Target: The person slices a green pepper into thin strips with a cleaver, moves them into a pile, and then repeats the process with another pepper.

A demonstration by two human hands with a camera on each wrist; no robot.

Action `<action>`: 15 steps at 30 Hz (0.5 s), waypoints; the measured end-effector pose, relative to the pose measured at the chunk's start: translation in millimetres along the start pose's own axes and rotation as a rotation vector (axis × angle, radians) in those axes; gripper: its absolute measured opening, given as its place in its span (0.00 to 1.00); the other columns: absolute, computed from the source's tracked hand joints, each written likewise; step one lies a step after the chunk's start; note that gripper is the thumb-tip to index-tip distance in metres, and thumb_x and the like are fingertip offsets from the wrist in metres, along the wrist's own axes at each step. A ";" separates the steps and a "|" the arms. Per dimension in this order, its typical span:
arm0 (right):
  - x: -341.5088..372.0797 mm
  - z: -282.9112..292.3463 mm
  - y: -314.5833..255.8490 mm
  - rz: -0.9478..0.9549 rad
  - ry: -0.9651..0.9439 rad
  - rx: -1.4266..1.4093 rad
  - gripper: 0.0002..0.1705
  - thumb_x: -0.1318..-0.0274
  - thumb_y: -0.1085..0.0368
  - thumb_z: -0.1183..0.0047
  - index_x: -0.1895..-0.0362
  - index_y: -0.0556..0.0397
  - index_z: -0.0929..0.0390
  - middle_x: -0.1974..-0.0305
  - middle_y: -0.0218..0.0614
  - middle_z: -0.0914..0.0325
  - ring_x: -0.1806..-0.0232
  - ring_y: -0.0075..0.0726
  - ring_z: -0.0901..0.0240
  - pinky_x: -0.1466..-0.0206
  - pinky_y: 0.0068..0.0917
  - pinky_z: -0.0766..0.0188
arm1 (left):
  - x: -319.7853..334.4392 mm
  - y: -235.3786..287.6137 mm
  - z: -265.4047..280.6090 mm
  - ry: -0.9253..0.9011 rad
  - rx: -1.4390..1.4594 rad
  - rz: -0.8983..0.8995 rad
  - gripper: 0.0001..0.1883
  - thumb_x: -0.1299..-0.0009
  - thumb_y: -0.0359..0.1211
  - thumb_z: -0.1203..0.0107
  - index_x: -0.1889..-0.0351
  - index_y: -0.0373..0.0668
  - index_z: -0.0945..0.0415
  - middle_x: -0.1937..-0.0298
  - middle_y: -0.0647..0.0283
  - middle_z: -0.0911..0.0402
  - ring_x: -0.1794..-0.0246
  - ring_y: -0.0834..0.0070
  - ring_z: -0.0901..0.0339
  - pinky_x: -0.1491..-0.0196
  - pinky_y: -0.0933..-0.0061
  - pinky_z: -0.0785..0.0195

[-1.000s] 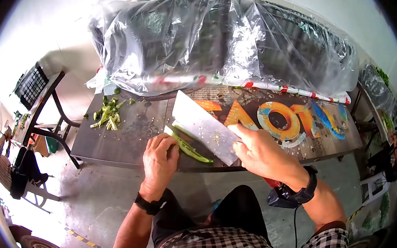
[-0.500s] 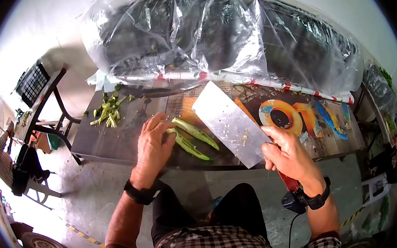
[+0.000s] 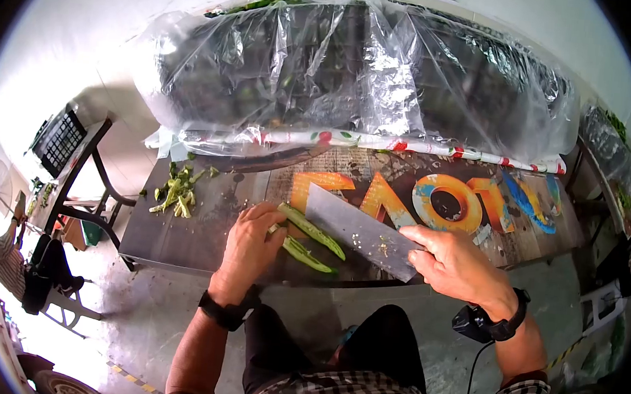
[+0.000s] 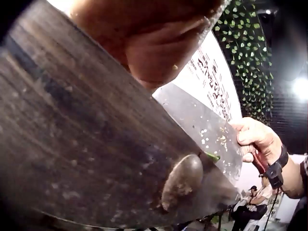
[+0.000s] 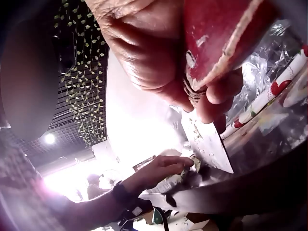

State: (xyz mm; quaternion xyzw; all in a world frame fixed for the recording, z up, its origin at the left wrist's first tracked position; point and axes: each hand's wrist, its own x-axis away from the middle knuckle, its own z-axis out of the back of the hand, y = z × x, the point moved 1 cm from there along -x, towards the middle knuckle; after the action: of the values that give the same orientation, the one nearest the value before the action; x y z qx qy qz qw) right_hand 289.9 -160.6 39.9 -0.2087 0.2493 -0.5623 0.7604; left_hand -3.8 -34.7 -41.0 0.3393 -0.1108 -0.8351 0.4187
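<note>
Two halves of a long green pepper [image 3: 314,234] lie side by side on the dark table, cut faces showing. My left hand [image 3: 246,249] is at their left ends, thumb and fingers around the end of the nearer half [image 3: 303,255]; its fingertips are partly hidden. In the right wrist view my left hand [image 5: 156,173] reaches toward the blade. My right hand [image 3: 455,263] grips a cleaver by its red handle [image 5: 219,38], thumb and finger against the blade's heel. The broad blade [image 3: 357,230], flecked with pale seeds, slants just right of the halves.
A pile of pepper trimmings [image 3: 176,192] sits at the table's left. Clear plastic sheeting [image 3: 385,69] covers dark crates along the back, with green peppers [image 3: 275,1] on top. A person [image 3: 11,254] sits at another table on the left, near a black crate [image 3: 59,141].
The pepper, covered partly by the blade a second ago, now shows as two separate halves. The cleaver moved right, then back left and lower beside them. My left hand shifted slightly left, then closed on an end.
</note>
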 end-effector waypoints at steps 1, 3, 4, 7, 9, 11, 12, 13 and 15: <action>-2.4 -0.5 -1.1 0.020 0.006 0.025 0.20 0.42 0.71 0.49 0.45 0.60 0.26 0.79 0.47 0.25 0.80 0.36 0.25 0.71 0.33 0.29 | 0.3 0.0 0.0 -0.003 0.013 0.000 0.11 0.38 0.29 0.41 0.58 0.40 0.19 0.50 0.55 0.20 0.48 0.54 0.23 0.43 0.61 0.31; -7.1 -1.3 -3.4 0.061 0.012 0.077 0.20 0.42 0.71 0.49 0.45 0.60 0.26 0.79 0.48 0.25 0.79 0.37 0.25 0.70 0.33 0.29 | 1.2 1.7 1.4 -0.005 0.042 0.005 0.11 0.38 0.29 0.41 0.58 0.40 0.19 0.50 0.55 0.20 0.48 0.54 0.23 0.43 0.61 0.31; -8.3 -1.1 -5.3 0.045 0.013 0.067 0.20 0.41 0.70 0.50 0.44 0.60 0.26 0.79 0.46 0.25 0.79 0.36 0.25 0.70 0.33 0.29 | 1.6 2.1 0.7 0.002 0.050 0.022 0.10 0.38 0.30 0.41 0.58 0.40 0.19 0.50 0.55 0.20 0.48 0.54 0.23 0.43 0.61 0.31; -10.9 -1.4 -9.4 -0.025 0.009 0.014 0.20 0.40 0.70 0.51 0.43 0.60 0.26 0.78 0.43 0.24 0.79 0.31 0.26 0.71 0.30 0.29 | 2.7 -1.2 -1.7 0.018 0.074 0.058 0.10 0.37 0.31 0.42 0.59 0.40 0.19 0.51 0.55 0.19 0.49 0.53 0.23 0.44 0.61 0.31; -10.9 -2.5 -7.3 -0.098 -0.008 -0.051 0.21 0.40 0.69 0.52 0.42 0.60 0.26 0.77 0.40 0.23 0.79 0.27 0.27 0.71 0.28 0.29 | 1.6 -7.2 -3.1 0.032 0.085 0.063 0.09 0.37 0.31 0.42 0.61 0.39 0.19 0.52 0.55 0.19 0.49 0.53 0.23 0.44 0.60 0.32; -10.7 -3.5 -5.8 -0.128 -0.004 -0.112 0.22 0.39 0.69 0.52 0.41 0.60 0.27 0.75 0.36 0.23 0.79 0.24 0.27 0.71 0.26 0.29 | -0.9 -5.1 -0.6 0.045 0.097 0.042 0.08 0.37 0.31 0.42 0.62 0.39 0.19 0.53 0.55 0.19 0.50 0.53 0.23 0.44 0.59 0.32; -9.7 -3.8 -5.1 -0.147 0.000 -0.145 0.22 0.39 0.69 0.52 0.41 0.60 0.27 0.74 0.34 0.24 0.78 0.22 0.28 0.72 0.24 0.29 | -1.7 -2.3 -0.4 0.046 0.102 0.029 0.08 0.37 0.31 0.42 0.63 0.39 0.19 0.54 0.55 0.19 0.50 0.53 0.23 0.44 0.59 0.32; -9.0 -2.8 -5.6 -0.182 -0.016 -0.180 0.22 0.39 0.69 0.52 0.40 0.61 0.28 0.74 0.33 0.24 0.78 0.22 0.28 0.72 0.24 0.30 | -1.8 -1.4 -1.6 0.062 0.094 0.012 0.07 0.37 0.30 0.42 0.63 0.39 0.20 0.53 0.56 0.19 0.50 0.53 0.24 0.45 0.59 0.32; -7.6 1.4 -6.7 -0.251 -0.039 -0.250 0.23 0.39 0.69 0.53 0.40 0.62 0.28 0.73 0.31 0.25 0.78 0.21 0.28 0.72 0.23 0.30 | -3.7 5.8 0.1 0.050 0.067 -0.061 0.08 0.38 0.30 0.42 0.62 0.40 0.20 0.53 0.56 0.19 0.50 0.54 0.24 0.45 0.59 0.32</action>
State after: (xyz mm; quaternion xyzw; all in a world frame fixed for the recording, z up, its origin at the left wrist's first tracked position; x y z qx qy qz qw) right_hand 283.9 -155.1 46.2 -0.3420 0.2745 -0.6132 0.6570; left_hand 1.3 -35.4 -36.5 0.3773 -0.1179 -0.8344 0.3842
